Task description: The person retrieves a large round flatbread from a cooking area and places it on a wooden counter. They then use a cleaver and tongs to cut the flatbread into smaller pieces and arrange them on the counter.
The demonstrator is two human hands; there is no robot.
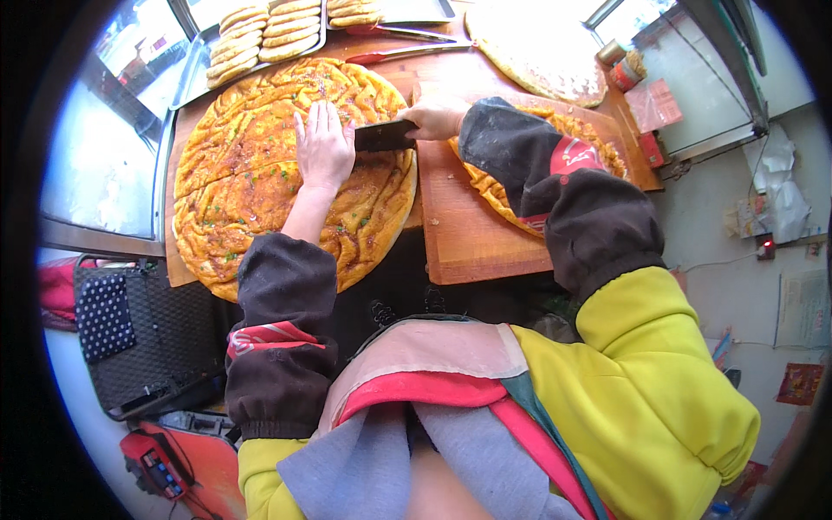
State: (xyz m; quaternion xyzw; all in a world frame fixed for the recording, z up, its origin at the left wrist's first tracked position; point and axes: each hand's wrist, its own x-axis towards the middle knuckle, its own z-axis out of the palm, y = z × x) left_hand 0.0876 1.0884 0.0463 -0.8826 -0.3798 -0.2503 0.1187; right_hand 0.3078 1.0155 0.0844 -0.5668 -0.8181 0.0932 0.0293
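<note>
A large round flatbread, browned and dotted with green herbs, lies before me with a cut line across its left half. My left hand rests on it, fingers spread slightly, beside the blade. In my right hand is the handle of a dark-bladed cleaver, its blade reaching across the bread to my left fingers; they hide the blade's far end. Partly beneath my right sleeve, a second browned flatbread lies on a wooden cutting board.
Metal trays with stacked small flatbreads stand at the back left. Red-handled tongs lie behind the large bread. A pale round flatbread and jars are at the back right. Glass panels flank the table.
</note>
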